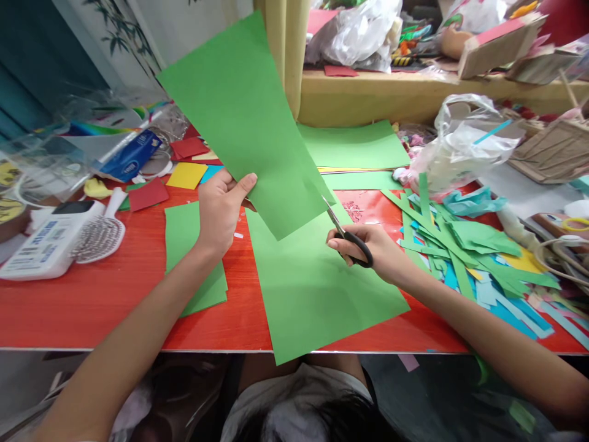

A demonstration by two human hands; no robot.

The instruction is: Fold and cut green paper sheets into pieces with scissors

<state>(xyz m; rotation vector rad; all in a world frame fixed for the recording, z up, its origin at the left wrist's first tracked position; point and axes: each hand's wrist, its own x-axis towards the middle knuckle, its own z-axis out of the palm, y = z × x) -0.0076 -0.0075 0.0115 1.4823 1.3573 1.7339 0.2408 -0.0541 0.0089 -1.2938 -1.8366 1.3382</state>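
My left hand (225, 205) pinches the lower left edge of a green sheet of paper (248, 123), held tilted above the table. In my right hand (368, 248) are black-handled scissors (346, 236), fingers through the loops. Their blade tips meet the sheet's right edge near its lower corner; part of the blades is hidden. Below lies a larger green sheet (317, 301), its front corner hanging past the table edge. A smaller stack of green pieces (191, 245) rests beneath my left wrist.
Green and blue paper scraps (460, 245) pile up at the right of the red table (115, 307). A hairbrush (101, 236) and a white box (50, 242) lie at left. More green sheets (359, 147) lie at the back, beside a plastic bag (464, 141).
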